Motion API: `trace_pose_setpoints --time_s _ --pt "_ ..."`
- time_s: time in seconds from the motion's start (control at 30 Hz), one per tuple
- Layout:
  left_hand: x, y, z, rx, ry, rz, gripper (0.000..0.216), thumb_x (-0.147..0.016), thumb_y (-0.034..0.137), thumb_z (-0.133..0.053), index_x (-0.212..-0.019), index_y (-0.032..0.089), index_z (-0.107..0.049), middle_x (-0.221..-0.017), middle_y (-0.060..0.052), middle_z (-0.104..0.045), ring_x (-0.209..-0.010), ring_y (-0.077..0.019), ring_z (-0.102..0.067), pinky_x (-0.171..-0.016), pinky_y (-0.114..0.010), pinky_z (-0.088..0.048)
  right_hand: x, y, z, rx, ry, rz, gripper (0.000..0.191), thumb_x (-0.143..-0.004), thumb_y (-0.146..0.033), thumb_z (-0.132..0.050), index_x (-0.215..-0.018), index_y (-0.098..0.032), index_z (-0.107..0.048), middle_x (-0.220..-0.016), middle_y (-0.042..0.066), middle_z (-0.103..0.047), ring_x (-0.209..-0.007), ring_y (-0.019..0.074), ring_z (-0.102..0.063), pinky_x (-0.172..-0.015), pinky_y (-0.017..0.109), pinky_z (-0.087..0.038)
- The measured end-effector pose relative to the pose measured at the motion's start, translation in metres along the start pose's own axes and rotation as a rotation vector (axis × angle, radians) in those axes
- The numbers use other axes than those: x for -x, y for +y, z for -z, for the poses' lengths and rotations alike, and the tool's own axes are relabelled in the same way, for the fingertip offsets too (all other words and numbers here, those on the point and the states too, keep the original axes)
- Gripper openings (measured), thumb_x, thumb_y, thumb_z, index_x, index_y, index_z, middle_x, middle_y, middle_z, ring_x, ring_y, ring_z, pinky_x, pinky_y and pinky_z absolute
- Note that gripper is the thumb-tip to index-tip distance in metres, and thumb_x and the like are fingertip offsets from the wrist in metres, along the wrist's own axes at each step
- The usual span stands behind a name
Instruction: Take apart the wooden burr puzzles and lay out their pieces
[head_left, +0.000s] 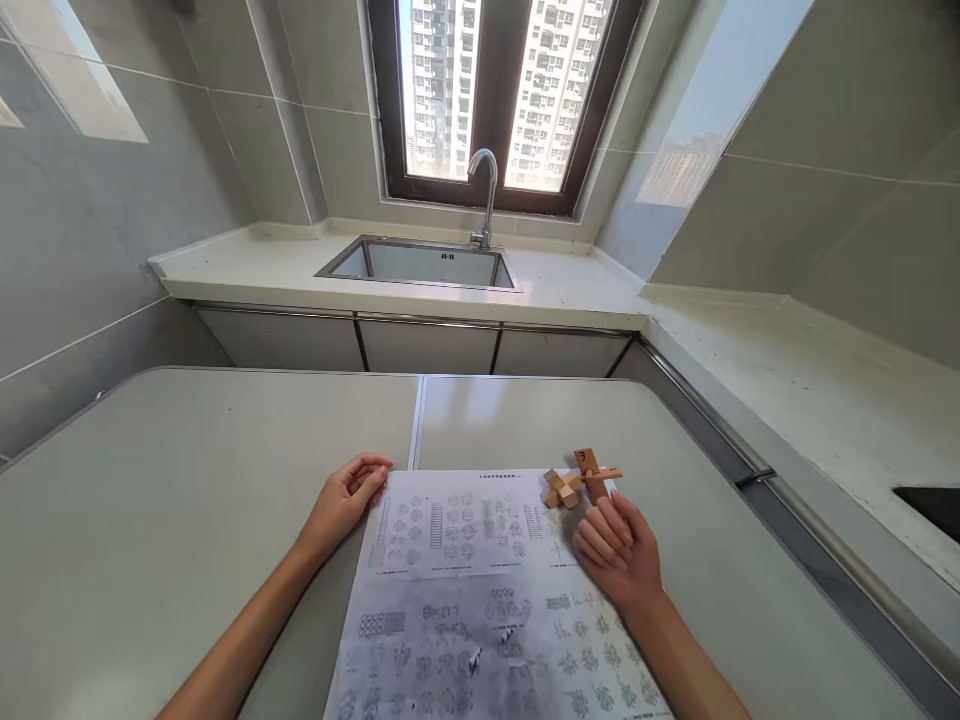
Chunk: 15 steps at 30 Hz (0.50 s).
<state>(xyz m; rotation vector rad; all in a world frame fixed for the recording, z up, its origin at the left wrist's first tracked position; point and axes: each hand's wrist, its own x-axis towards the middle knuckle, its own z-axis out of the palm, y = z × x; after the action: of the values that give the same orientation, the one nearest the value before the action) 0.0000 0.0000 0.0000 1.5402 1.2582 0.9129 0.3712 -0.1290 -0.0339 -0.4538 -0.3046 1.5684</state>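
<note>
My left hand (351, 492) rests on the table beside the upper left edge of a printed sheet (420, 590), its fingers loosely curled together. Nothing shows between them. Over the sheet's right side lies my right hand (619, 548), curled into a loose fist with no object visible in it. Just beyond its knuckles sits a small light-wood interlocking block puzzle (562, 488) on the sheet's top right corner. Touching or close beside it is a darker flat wooden piece (586, 462) with a dark mark, crossed by a thin wooden stick (609, 474). The sheet carries rows of small line diagrams.
Under everything is a pale table (187, 480) with a seam down its middle. Behind it runs a white counter (262, 265) with a sink (420, 262) and a chrome faucet (487, 200) below a window (495, 100). Another counter (810, 400) lines the right side.
</note>
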Motion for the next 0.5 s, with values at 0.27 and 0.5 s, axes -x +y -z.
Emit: trace_pose_setpoints --time_s 0.27,0.5 --pt "-0.001 0.001 -0.001 0.006 0.005 -0.020 0.046 -0.087 0.064 -0.070 -0.099 0.020 -0.073 -0.063 0.002 -0.056 -0.063 -0.0180 -0.053 -0.064 -0.029 -0.045 -0.005 -0.025 0.007 0.047 0.102 0.212 0.021 -0.096 -0.026 -0.076 -0.079 -0.022 -0.064 -0.043 -0.012 -0.038 -0.034 0.0052 -0.027 -0.038 0.019 -0.032" --pt "-0.002 0.004 -0.002 0.009 0.004 -0.045 0.046 -0.086 0.064 -0.070 -0.099 0.020 -0.072 -0.063 0.003 -0.055 -0.062 -0.0176 -0.053 -0.063 -0.029 -0.046 -0.011 -0.030 0.014 0.073 0.144 0.270 0.026 -0.091 -0.023 -0.083 -0.113 -0.028 -0.071 -0.051 -0.015 -0.041 -0.036 0.0041 -0.036 -0.038 0.016 -0.034"
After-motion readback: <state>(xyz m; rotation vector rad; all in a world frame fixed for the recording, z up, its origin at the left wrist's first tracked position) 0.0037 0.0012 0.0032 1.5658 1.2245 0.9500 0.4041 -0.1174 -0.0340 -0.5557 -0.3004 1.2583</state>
